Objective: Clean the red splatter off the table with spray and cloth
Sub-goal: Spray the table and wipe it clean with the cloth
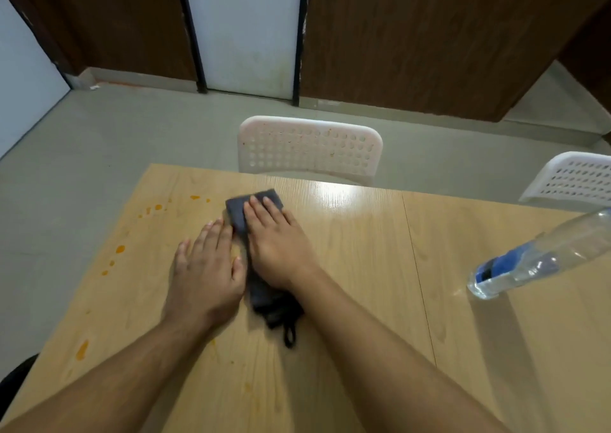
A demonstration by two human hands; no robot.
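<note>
Dark cloth (238,212), frame centre, middle hidden under right hand (279,245) pressed flat, fingers straight. Left hand (206,267) flat on table (363,267) beside it, grasping nothing. Clear spray bottle (535,260), right edge, top cut off; contents unclear. Orange-red splatter (120,249) at left.

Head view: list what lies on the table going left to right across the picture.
Orange splatter spots → left hand → dark grey cloth → right hand, flat on the cloth → clear bottle with blue label, near the table right edge.
</note>
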